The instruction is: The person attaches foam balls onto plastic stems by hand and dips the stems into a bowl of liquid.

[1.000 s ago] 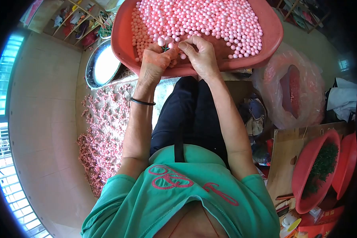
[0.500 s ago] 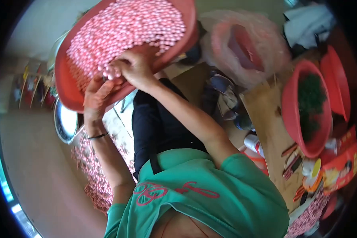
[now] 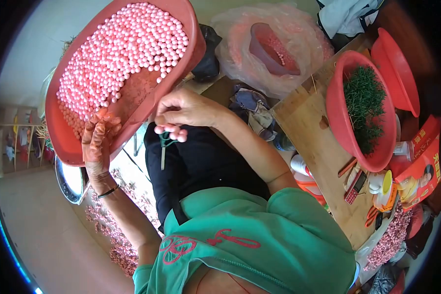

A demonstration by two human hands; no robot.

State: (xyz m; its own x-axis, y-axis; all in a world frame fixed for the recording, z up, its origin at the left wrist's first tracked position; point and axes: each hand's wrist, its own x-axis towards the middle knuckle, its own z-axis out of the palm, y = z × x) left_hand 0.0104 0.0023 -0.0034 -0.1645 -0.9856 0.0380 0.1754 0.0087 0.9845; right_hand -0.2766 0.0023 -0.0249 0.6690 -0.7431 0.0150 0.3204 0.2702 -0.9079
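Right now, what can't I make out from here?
In the head view:
Whether the right hand grips the bead bunch: contact hidden behind the hand.
Large basin: bottom mostly buried under pink beads.
Floor clusters: partly blocked by the left forearm.
Phone: screen too small to read.

On my right I see a wooden board [image 3: 306,139] with a red keypad phone [image 3: 352,195] lying on it, an orange-handled tool [image 3: 371,215] near its edge, a red printed packet [image 3: 420,177] beyond and, farther forward, white cloth [image 3: 345,17].
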